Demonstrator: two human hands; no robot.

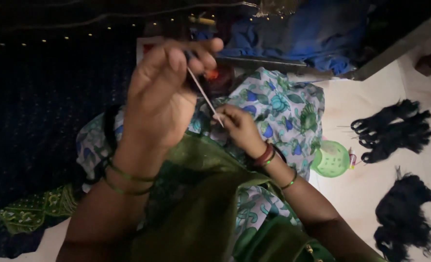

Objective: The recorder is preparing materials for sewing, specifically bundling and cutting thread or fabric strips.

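Left hand (159, 92) pinches thin needle (204, 96); right hand (239, 128) grips its tip end over printed cloth (283, 106). 2 black hair bundles (395, 128) lie untouched, looks early.

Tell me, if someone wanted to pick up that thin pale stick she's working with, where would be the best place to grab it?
Probably at the upper end, where the left hand already pinches the thin stick. It slants down to the right, its lower tip at the right hand's fingers, so only the middle stretch is bare. A pinch across that stretch, coming from the side above the floral cloth, should suit something this slim.
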